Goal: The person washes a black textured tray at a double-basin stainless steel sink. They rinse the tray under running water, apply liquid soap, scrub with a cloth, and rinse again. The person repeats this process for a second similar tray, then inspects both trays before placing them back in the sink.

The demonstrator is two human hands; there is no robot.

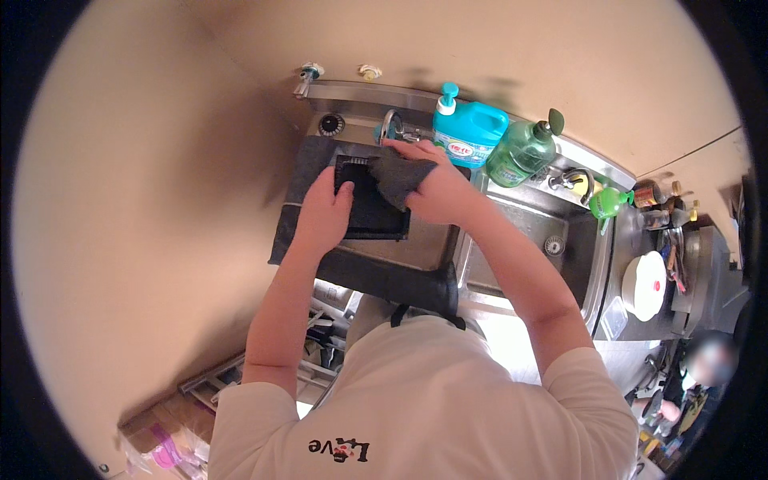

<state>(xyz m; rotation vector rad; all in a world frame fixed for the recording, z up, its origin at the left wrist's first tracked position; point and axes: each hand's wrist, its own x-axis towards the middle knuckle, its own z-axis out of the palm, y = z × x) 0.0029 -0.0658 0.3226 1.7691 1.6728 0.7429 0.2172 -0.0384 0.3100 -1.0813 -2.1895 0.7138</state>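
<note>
Over the left sink basin (408, 254), my left hand (324, 212) grips the left edge of a black, shallow rectangular tray (372, 212), thumb on its inner side. A slotted strip shows along the tray's far edge. My right hand (444, 188) is closed around a dark grey cloth (396, 180). That cloth lies against the tray's upper right part and hides its corner. Behind the right fingers stands a chrome faucet (391, 126).
A turquoise soap jug (470, 128) and a green pump bottle (524, 152) stand on the back ledge. Dark material (400, 284) covers the sink's front edge. To the right are a second basin (512, 240), a white lidded container (645, 284) and another person (696, 376).
</note>
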